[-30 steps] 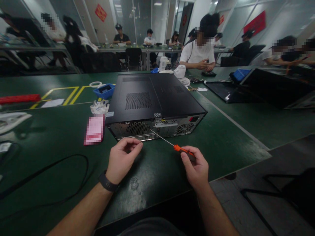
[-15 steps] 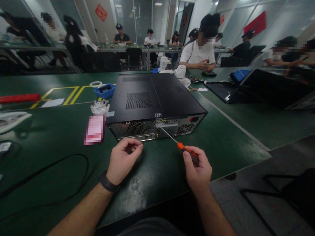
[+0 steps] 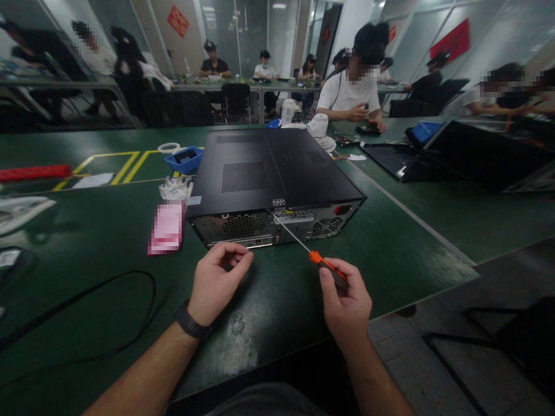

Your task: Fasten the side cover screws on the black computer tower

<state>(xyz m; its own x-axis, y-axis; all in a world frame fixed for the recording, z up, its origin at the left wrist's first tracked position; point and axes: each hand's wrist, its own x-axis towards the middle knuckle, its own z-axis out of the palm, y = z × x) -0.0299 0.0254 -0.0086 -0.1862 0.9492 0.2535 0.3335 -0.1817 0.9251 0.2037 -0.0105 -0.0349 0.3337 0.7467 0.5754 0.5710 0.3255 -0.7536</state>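
Note:
A black computer case [image 3: 277, 164] lies flat on the green table, its metal back panel facing me. My right hand [image 3: 347, 294] is closed around the handle of an orange and black screwdriver [image 3: 328, 268]. The screwdriver's long shaft points up and left, its tip at the top edge of the back panel near the middle. In front of the panel's left part is my left hand [image 3: 221, 274], thumb and fingertips pressed together. Whatever that pinch may hold is too small or hidden to make out.
Left of the case lie a pink packet [image 3: 167, 228], white gloves [image 3: 176, 188], a blue tray [image 3: 185, 160] and a tape ring [image 3: 169, 148]. A black cable [image 3: 147, 274] curves at the left. A person [image 3: 353, 92] sits behind, at the right.
My right hand and the screwdriver have shifted slightly left, and the tip has moved a little left and up along the case edge. My left hand has hardly moved.

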